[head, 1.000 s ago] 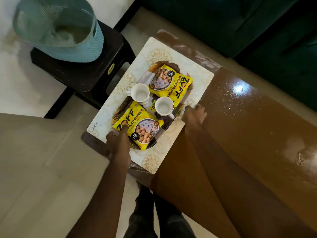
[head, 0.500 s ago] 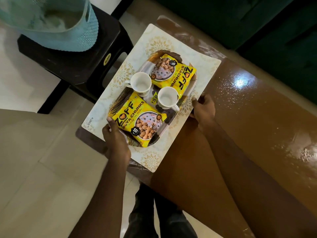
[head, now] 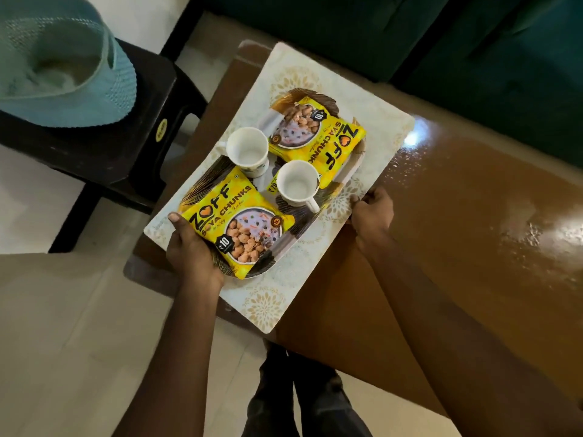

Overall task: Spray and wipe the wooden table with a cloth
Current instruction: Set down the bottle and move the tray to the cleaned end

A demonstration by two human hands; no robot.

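The glossy brown wooden table (head: 441,231) runs from the centre to the right, with a wet sheen on its far part. On its left end lies a white floral placemat (head: 262,307). On the mat sits a dark patterned tray (head: 301,214) with two white cups (head: 247,149) (head: 296,182) and two yellow snack packets (head: 243,228) (head: 318,137). My left hand (head: 189,247) grips the tray's near left rim, thumb on the packet. My right hand (head: 373,212) curls round the right end, at the mat's edge. No cloth or spray bottle is in view.
A black stool (head: 120,146) stands left of the table with a light blue woven basket (head: 63,74) on it. A dark green sofa (head: 410,42) runs along the far side. My legs (head: 299,389) are at the table's near edge, on pale floor tiles.
The tray and mat now sit further in from the table's left end. Both hands keep their hold. The view has shifted and come closer.
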